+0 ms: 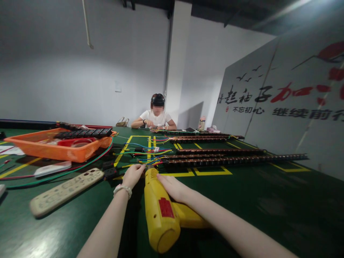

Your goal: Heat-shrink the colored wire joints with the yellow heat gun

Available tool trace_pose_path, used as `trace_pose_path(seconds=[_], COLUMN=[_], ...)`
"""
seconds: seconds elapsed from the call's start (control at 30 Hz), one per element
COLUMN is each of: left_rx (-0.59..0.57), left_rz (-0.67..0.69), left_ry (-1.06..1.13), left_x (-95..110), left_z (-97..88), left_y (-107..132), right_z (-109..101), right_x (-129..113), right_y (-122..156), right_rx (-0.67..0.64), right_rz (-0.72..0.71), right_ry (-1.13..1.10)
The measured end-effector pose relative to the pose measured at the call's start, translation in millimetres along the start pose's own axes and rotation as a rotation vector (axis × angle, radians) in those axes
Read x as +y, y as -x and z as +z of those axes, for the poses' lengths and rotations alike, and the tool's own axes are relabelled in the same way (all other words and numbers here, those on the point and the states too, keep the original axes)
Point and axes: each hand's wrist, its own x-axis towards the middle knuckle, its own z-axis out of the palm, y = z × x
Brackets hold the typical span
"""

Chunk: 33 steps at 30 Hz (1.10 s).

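My right hand (172, 187) is wrapped round a yellow electric screwdriver (159, 211) with a red label, its tip pointing away from me toward a bundle of coloured wires (146, 160). My left hand (133, 175), a bracelet on its wrist, rests with curled fingers just left of the tool's tip, at the near end of a long dark strip with copper contacts (231, 160). What the left fingers pinch is hidden. Both forearms reach forward over the green table (268, 204).
A beige power-strip housing (64, 191) lies at the left, with a white one (52, 168) behind it. An orange basket (56, 145) holds black parts. More long strips (204, 138) lie further back. A person in white sits at the far end (157, 116).
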Motion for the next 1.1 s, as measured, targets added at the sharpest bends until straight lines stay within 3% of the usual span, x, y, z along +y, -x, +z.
trace_pose_path(seconds=[0.23, 0.57, 0.8, 1.1], left_rx=[-0.015, 0.032, 0.123, 0.127], left_rz=[0.024, -0.011, 0.042, 0.025], left_ry=[-0.036, -0.047, -0.057, -0.122], left_x=[1.0, 7.7, 7.5, 13.2], left_z=[-2.1, -3.5, -0.9, -2.7], left_y=[1.6, 4.5, 2.2, 6.3], right_z=[-6.4, -37.9, -37.1, -28.8], right_x=[6.8, 33.3, 36.4, 32.4], right_y=[3.7, 20.8, 20.3, 15.2], right_rx=[0.037, 0.086, 0.102, 0.091], right_rz=[0.034, 0.120, 0.119, 0.075], right_ry=[-0.006, -0.051, -0.027, -0.003])
